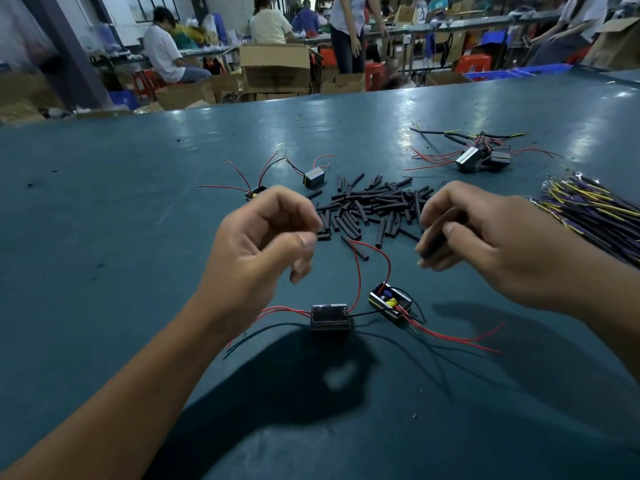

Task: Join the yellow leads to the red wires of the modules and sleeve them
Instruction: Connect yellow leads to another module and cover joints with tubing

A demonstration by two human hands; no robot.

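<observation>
1. Head view shows both of my hands raised over the dark teal table [104,188], with two small black box-shaped modules lying just below them.
2. My right hand [485,244] pinches a short black heat-shrink sleeve [437,241] between thumb and fingers; it is blurred, so I cannot tell whether a lead runs inside it.
3. My left hand [263,244] has its fingers curled with thumb against forefinger. I cannot tell whether it pinches anything, as no wire shows there.
4. The nearer closed black module [329,317] sits between my forearms; the open-topped module with the yellow part inside [389,301] lies just to its right. A thin red wire [374,251] loops up from them toward the gap between my hands.
5. The bundle of yellow-and-dark leads [588,216] lies at the right edge, well apart from the modules; the heap of loose black sleeve pieces [374,206] lies just beyond my hands.
6. To do this step well, I judge I should catch the red wire's bare end with the left fingertips, hold it steady, and bring the sleeve along it in line, not at an angle.
7. The risk is fraying the strands, or dragging a light module across the table by its wire.
</observation>
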